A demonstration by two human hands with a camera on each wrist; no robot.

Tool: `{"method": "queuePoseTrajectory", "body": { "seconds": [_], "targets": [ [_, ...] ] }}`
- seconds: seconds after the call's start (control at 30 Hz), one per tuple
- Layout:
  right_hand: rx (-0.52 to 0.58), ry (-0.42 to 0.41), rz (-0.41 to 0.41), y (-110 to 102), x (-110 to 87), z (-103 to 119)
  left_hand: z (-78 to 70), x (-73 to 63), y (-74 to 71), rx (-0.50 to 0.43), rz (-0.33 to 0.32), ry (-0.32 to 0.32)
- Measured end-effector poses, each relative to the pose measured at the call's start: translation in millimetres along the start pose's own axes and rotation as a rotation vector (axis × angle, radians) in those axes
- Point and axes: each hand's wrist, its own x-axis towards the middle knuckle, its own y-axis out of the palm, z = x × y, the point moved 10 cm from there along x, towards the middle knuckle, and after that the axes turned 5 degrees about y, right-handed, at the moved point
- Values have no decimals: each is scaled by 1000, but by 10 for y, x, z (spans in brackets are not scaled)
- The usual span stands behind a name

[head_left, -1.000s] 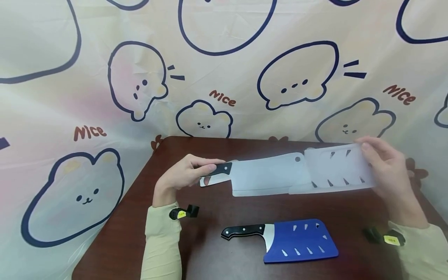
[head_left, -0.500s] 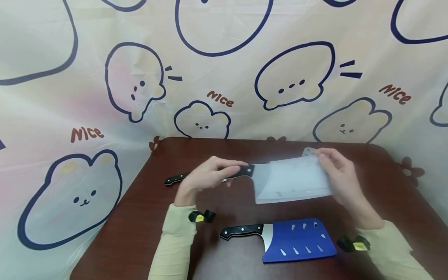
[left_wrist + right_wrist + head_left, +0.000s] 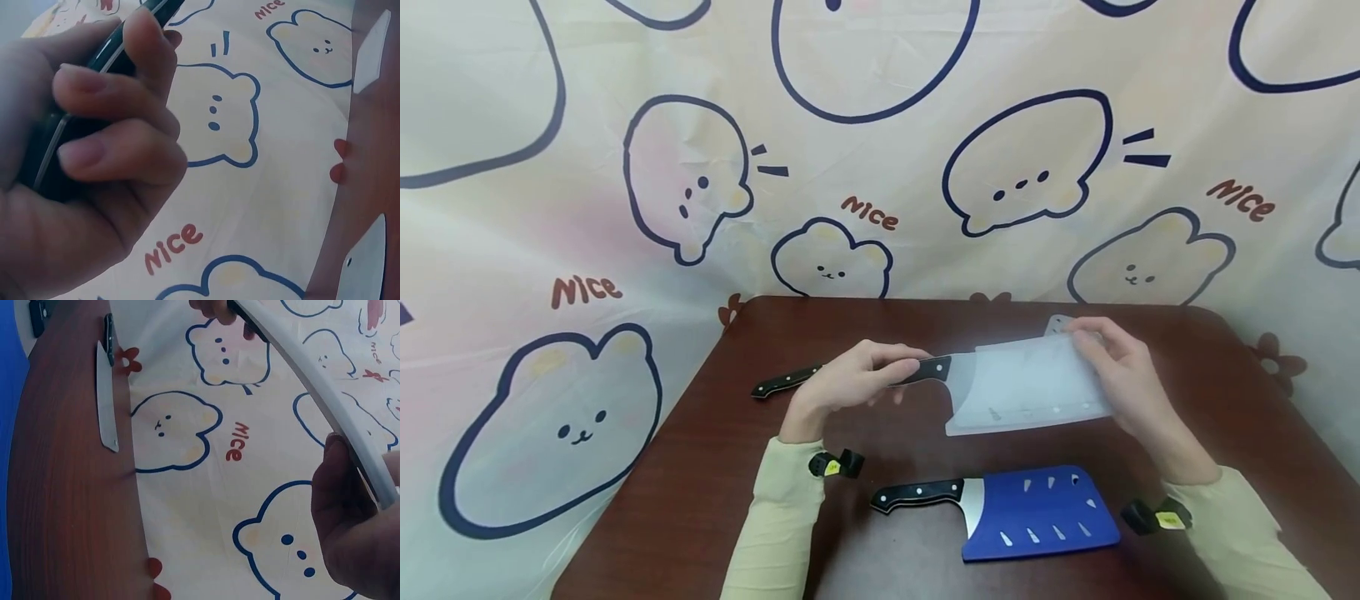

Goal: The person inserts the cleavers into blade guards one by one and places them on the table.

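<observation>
In the head view my left hand (image 3: 857, 379) grips the black riveted handle (image 3: 931, 368) of a cleaver held above the table. The left wrist view has my fingers (image 3: 119, 100) curled round that dark handle. A translucent white blade cover (image 3: 1037, 379) sits over most of the cleaver's blade (image 3: 961, 383), leaving a strip beside the handle bare. My right hand (image 3: 1123, 371) pinches the cover at its far end. Seen edge-on in the right wrist view, the white cover (image 3: 325, 394) lies between thumb and fingers. How far the blade reaches inside is hard to tell.
On the brown table (image 3: 715, 500), a second cleaver in a blue cover (image 3: 1041, 512) lies nearest me. Behind my left hand lies another black-handled knife (image 3: 782, 382), its blade (image 3: 106, 400) bare. A pale piece with small dark marks (image 3: 1057, 323) shows beyond my right hand. Patterned cloth (image 3: 917, 167) hangs behind.
My right hand has moved left with the white cover, sliding it over much more of the blade. My left hand has shifted slightly right with the cleaver. Both barely move in the last half second.
</observation>
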Motion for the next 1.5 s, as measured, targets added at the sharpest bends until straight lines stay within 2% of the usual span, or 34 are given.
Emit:
{"method": "queuePoseTrajectory", "body": {
  "seconds": [0.23,0.47,0.67,0.93,1.2,1.5],
  "targets": [
    [-124,18,99,100,66,-145,95,3,18,3,54,30],
    [-191,13,249,242,133,-325,279,1,35,40,79,-35],
    [-210,25,354,342,181,-547,456,51,157,81,129,-60],
    [-237,46,387,381,257,-776,577,79,282,36,201,-77],
    [-268,89,420,458,278,-958,741,120,344,32,227,-68],
    [-271,103,455,555,295,-1117,899,104,412,-18,253,-135]
  ]
}}
